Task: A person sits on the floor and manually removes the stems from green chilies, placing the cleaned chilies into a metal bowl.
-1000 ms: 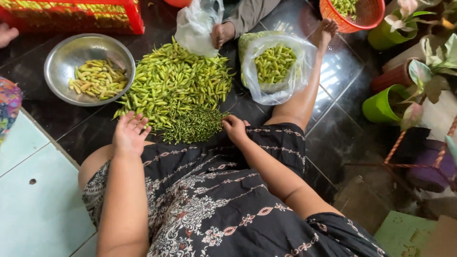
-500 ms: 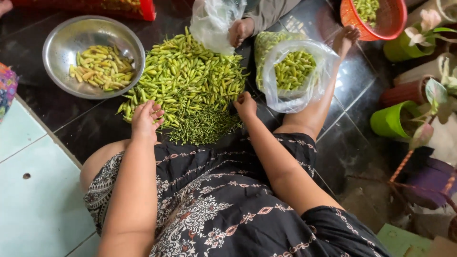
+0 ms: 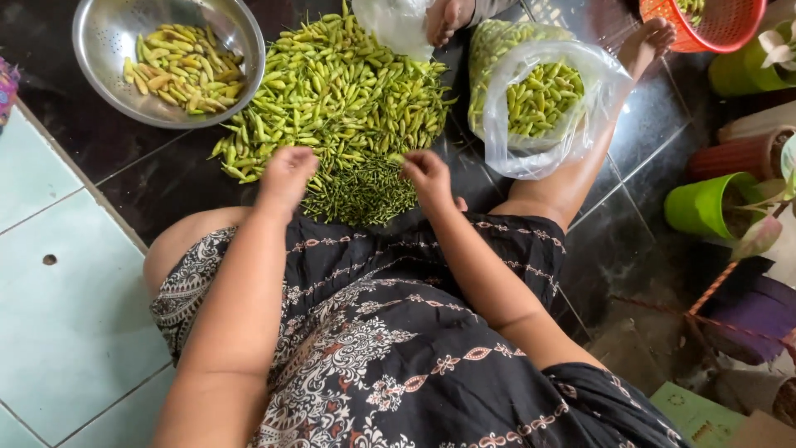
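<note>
A steel bowl (image 3: 99,33) of yellowish chillies sat far left; a clear plastic bag (image 3: 572,124) of chillies far right; beyond it an orange basket (image 3: 730,29) and green pots (image 3: 701,203).

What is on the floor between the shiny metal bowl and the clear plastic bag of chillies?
In the head view, a big heap of green chillies lies on the dark floor between the metal bowl and the plastic bag.

**Crowded ahead, open floor at lower left**

Your chili pile (image 3: 340,83) fills the upper middle of the frame. A steel bowl (image 3: 99,50) blocks the upper left, a plastic bag (image 3: 539,108) the upper right. Bare tiles (image 3: 66,315) lie open at lower left.
</note>
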